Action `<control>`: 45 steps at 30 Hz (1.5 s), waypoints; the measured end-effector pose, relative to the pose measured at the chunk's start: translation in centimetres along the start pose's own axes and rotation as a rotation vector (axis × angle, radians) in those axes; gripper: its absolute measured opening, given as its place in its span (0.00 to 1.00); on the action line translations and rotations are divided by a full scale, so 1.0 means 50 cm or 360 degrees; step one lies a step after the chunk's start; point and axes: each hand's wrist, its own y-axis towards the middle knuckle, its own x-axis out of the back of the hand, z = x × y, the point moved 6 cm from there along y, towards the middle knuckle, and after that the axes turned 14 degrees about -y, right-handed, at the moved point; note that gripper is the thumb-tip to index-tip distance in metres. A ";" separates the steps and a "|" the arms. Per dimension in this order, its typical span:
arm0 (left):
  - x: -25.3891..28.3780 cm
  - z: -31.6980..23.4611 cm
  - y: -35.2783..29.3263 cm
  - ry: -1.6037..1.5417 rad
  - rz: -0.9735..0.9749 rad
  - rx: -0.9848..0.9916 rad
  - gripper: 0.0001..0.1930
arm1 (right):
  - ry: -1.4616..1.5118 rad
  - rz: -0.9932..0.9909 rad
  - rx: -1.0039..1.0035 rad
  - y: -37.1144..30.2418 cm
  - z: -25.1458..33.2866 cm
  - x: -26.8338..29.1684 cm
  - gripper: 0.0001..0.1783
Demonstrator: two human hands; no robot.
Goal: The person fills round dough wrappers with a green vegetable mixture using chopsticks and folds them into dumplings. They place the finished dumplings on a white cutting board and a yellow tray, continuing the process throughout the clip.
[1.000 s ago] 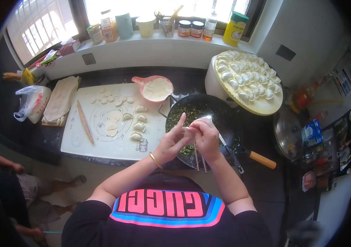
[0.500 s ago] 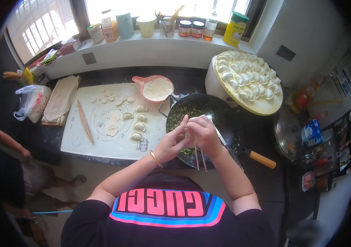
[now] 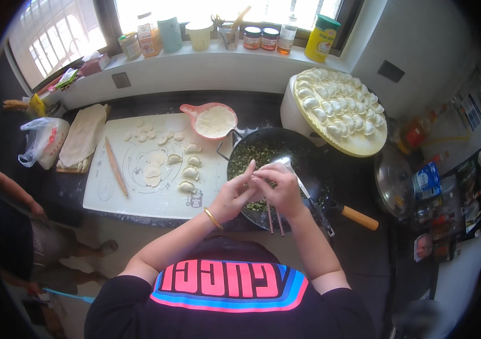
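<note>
My left hand (image 3: 235, 195) and my right hand (image 3: 283, 188) meet over a dark wok (image 3: 308, 148) of chopped green filling (image 3: 249, 151). Their fingers are closed together, pinching what looks like a dumpling, almost wholly covered by the fingers. A metal spoon or spatula (image 3: 311, 199) with a dark handle end leans in the wok beside my right hand. A pair of chopsticks (image 3: 275, 219) sticks out over the near rim. Left of my hands, several folded dumplings (image 3: 193, 161) and flat round wrappers (image 3: 153, 169) lie on a pale mat (image 3: 100, 189).
A rolling pin (image 3: 116, 166), small dough pieces (image 3: 144, 131) and a pink bowl of flour (image 3: 215, 121) are to the left. Dumplings crowd a round tray (image 3: 359, 148) at back right. The wok's wooden handle (image 3: 360, 218) juts right. Another person (image 3: 17, 226) stands at far left.
My fingers shift along their pinch, and my right hand drops slightly, uncovering more of the metal utensil. The other person's arm and a light-blue strip at lower left move a little.
</note>
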 end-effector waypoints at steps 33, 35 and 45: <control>-0.007 0.043 -0.003 0.0097 -0.0015 -0.0134 0.28 | -0.0024 -0.0084 -0.0110 -0.057 -0.029 -0.019 0.03; -0.001 0.033 -0.005 0.0148 -0.0068 -0.0156 0.27 | 0.0014 -0.0054 -0.0194 -0.058 -0.028 -0.010 0.04; -0.008 0.029 -0.003 0.0461 0.0057 -0.0237 0.25 | -0.0070 -0.0163 -0.0166 -0.071 -0.021 -0.015 0.04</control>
